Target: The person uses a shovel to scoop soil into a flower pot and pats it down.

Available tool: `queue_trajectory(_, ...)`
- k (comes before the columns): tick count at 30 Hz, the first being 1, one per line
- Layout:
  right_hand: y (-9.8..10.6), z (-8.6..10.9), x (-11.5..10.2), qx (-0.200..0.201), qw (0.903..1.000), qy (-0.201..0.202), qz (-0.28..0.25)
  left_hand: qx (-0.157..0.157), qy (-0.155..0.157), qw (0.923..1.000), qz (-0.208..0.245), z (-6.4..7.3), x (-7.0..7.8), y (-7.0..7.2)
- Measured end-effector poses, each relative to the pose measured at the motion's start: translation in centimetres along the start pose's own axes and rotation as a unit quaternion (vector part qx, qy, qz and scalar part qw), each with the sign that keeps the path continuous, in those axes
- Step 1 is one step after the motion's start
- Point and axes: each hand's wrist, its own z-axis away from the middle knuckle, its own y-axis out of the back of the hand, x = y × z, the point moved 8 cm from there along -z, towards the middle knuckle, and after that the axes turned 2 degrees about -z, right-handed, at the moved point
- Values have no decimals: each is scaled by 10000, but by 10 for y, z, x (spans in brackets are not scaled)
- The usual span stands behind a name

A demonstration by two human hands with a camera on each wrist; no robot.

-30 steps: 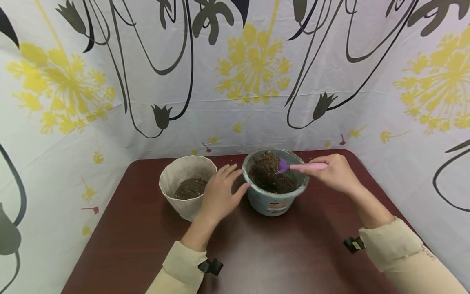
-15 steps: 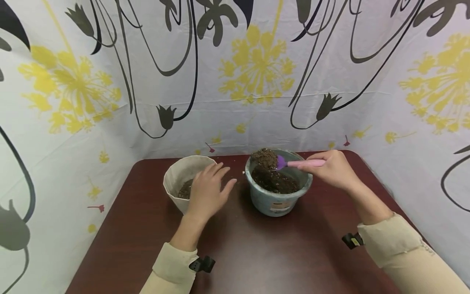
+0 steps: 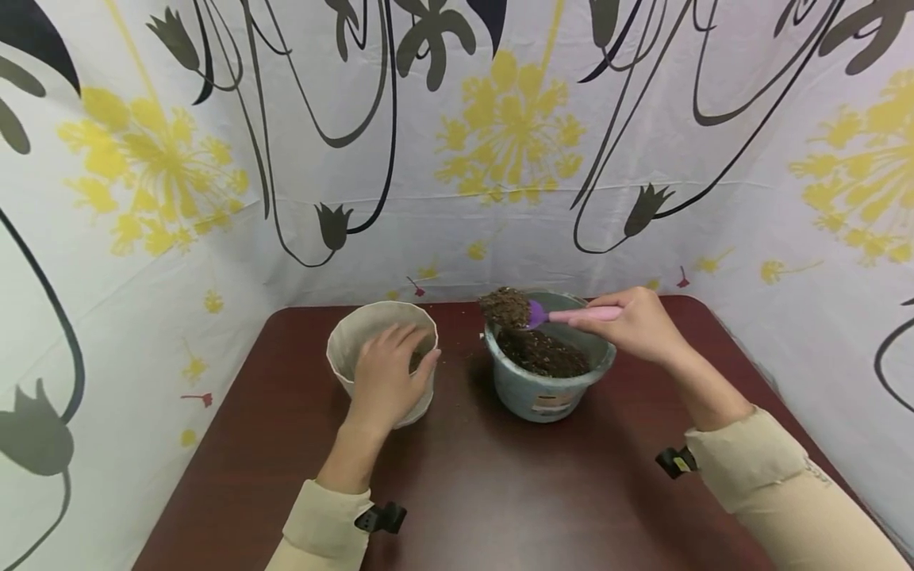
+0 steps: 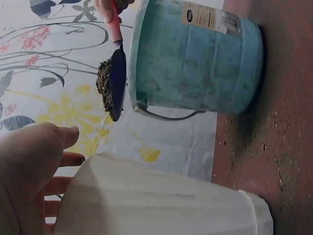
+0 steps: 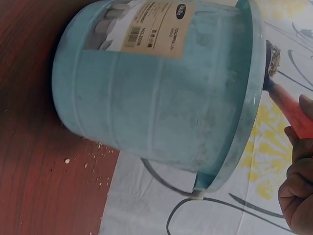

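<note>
My right hand (image 3: 640, 323) grips the pink handle of a small garden trowel (image 3: 587, 314). Its purple blade carries a heap of dark soil (image 3: 505, 308), level with the left rim of a blue-green bucket (image 3: 550, 396). More soil lies inside that bucket. To the left stands a white faceted plant pot (image 3: 347, 342), partly covered by my left hand (image 3: 388, 373). That hand's fingers reach over the pot's mouth, relaxed and holding nothing. In the left wrist view the thumb stands apart from the fingers (image 4: 57, 186), which are near the pot's rim.
Both containers stand toward the back of a dark red-brown table (image 3: 500, 492). Soil crumbs (image 4: 274, 147) are scattered on the tabletop between them. A wire handle (image 4: 168, 116) hangs at the bucket's side. A flower-printed cloth (image 3: 400, 174) closes off the back and sides.
The soil-laden trowel has risen and shifted left from inside the bucket to its left rim. My left hand has moved left, from beside the bucket's rim to over the white pot.
</note>
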Motion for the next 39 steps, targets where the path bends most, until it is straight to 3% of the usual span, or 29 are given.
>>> queue_trajectory(6,-7,-7,-10,59,9999,127,51,82,-31,10000,-33,5,-8,6)
queue_trajectory(15,-26,-20,-24,-216,9993,241,-186,393,-25,9989,-264,13,-24,15)
queue_trajectory(23,-45,-31,-37,-460,9981,270,-322,118,379,9984,-404,21,-44,18)
queue_trajectory(33,-65,-44,-51,-721,9949,370,-600,139,743,9963,-420,31,-65,24)
queue_trajectory(39,-81,-52,-64,-657,9946,613,-523,210,996,9946,-216,39,-77,29)
